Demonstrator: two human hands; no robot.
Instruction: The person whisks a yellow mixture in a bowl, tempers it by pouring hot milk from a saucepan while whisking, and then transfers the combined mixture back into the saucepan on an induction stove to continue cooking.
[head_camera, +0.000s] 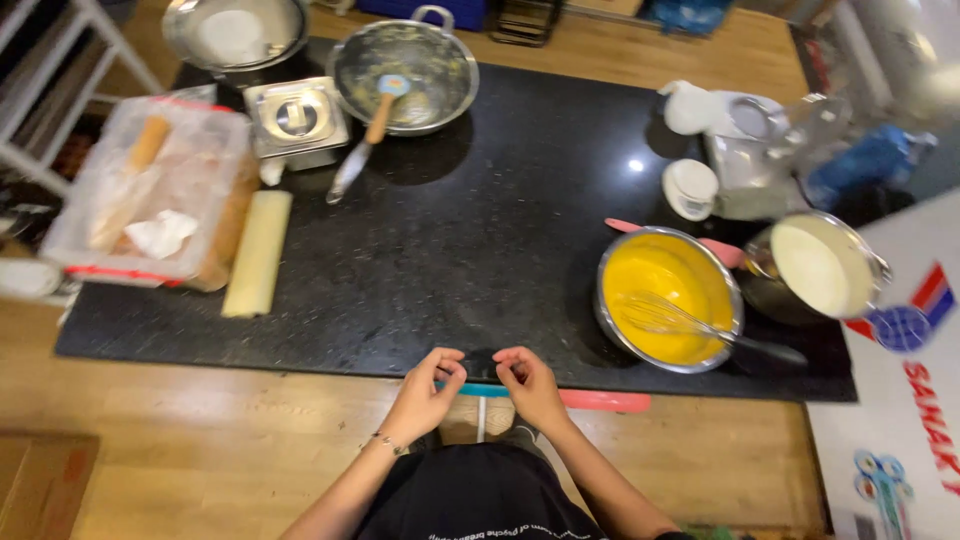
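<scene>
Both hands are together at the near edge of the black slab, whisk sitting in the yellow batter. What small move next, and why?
Probably reach the right hand to the whisk. Both hands, the left hand too, hold nothing clear at the slab edge, while the whisk rests in the bowl of yellow batter, its handle pointing right. The pot of white liquid stands beside it.
</scene>
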